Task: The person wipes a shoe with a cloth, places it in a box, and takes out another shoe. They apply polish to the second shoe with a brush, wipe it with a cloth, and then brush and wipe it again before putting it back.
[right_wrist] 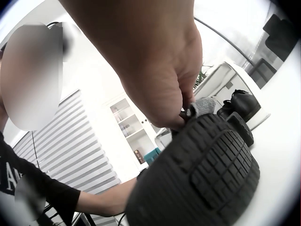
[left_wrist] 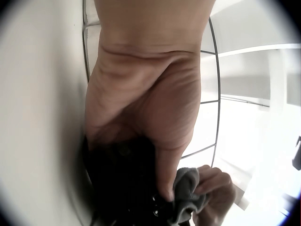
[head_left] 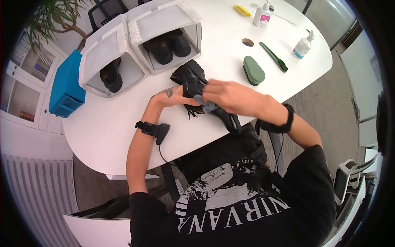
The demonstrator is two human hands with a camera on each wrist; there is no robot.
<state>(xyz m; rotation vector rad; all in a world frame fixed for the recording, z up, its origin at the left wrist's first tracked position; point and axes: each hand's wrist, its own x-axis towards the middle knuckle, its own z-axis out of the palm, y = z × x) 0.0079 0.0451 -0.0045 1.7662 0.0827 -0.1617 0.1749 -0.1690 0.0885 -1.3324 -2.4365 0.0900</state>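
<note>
A black shoe [head_left: 192,80] with dark laces is held over the table near its front edge; its treaded sole [right_wrist: 221,169] faces the right wrist camera. The left hand [head_left: 177,97] grips the shoe around its middle, thumb along the side, also seen in the left wrist view [left_wrist: 141,108]. Pinched in the right hand [head_left: 232,96] is a grey cloth [head_left: 209,106], which lies against the shoe's upper. In the left wrist view the cloth [left_wrist: 187,190] is beside the left thumb. The right fingertips are partly hidden behind the cloth and shoe.
Two white boxes [head_left: 138,31] with black shoes [head_left: 164,47] stand at the back left, beside a blue case [head_left: 68,88]. Toward the right lie a green brush [head_left: 254,71], a long-handled brush [head_left: 273,57], a yellow item [head_left: 242,10] and two pump bottles [head_left: 303,47].
</note>
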